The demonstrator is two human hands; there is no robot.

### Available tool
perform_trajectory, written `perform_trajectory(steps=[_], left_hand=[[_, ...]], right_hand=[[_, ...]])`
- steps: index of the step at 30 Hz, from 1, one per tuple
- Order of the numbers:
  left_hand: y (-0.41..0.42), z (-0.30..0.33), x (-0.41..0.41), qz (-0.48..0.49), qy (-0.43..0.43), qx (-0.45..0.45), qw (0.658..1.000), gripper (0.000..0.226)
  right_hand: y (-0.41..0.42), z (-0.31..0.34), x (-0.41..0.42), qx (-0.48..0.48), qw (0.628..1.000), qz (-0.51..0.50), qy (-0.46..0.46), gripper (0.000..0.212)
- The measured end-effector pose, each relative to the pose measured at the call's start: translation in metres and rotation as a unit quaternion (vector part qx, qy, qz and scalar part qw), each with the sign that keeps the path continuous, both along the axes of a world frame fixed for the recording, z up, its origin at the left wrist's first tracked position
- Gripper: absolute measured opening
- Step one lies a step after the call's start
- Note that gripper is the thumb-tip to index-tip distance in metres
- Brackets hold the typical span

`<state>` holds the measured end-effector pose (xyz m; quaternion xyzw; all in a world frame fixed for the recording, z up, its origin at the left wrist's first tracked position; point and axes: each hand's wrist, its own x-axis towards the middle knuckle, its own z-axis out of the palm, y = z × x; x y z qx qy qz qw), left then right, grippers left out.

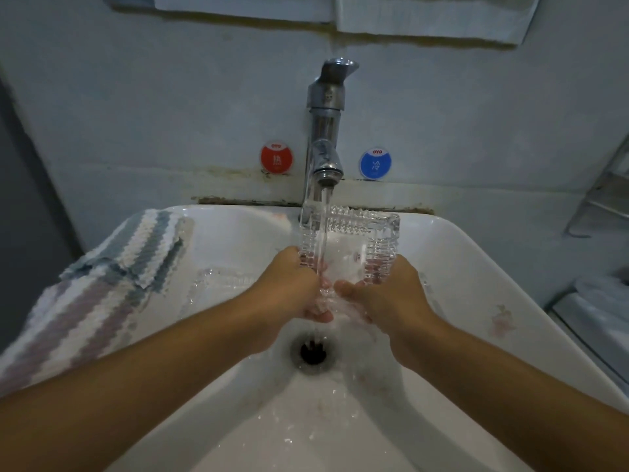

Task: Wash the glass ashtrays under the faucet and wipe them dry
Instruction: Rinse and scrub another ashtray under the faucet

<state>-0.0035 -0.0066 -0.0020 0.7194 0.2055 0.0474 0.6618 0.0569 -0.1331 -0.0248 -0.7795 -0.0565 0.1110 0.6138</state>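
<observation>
Both hands are on the ashtray [354,247] here, held up over the sink [476,267] right under the faucet [326,131]. The left hand [289,284] curls round the ashtray's left edge, fingers tucked underneath and out of sight, the back of the hand facing the camera. The right hand [384,291] grips the right edge the same way, its thumb reaching in toward the middle of the near rim. The 2 hands nearly meet at the bottom, just above the drain [313,350]. Both forearms come in from the lower corners, bare, angled inward to a point.

The ashtray is tilted, its far rim raised toward the wall, its open face turned to the camera. It's clear cut glass, square, with studded ridged sides and a smooth flat floor. The stream [325,229] drops from the spout and strikes the left half of the ashtray's face, then runs down over the fingers and splashes into the basin.

A second ashtray [218,284] lies in the sink to the left, beside the left wrist, hard to make out against the white. A striped cloth [102,277] in grey, white and mauve drapes over the sink's left rim. On the wall behind, a red sticker [276,159] sits left of the faucet and a blue sticker [375,163] to its right.
</observation>
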Motion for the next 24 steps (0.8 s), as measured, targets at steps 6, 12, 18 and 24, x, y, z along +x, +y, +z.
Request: perform_trajectory(steps=[6,12,18,24], left_hand=[[0.003,0.002,-0.002,0.006,-0.020,0.037,0.999,0.036],[0.000,-0.002,-0.007,-0.008,-0.051,0.105,0.993,0.037],[0.003,0.000,-0.004,-0.020,-0.034,0.049,0.998,0.042],[0.004,-0.005,-0.002,-0.007,0.001,-0.029,1.000,0.035]], right_hand=[[0.004,0.004,0.001,-0.015,1.000,0.003,0.015,0.035],[0.001,0.010,0.003,-0.016,0.998,-0.018,0.059,0.034],[-0.002,0.014,-0.005,0.015,0.996,-0.008,0.086,0.028],[0.002,0.012,-0.003,-0.021,0.999,-0.017,0.031,0.029]])
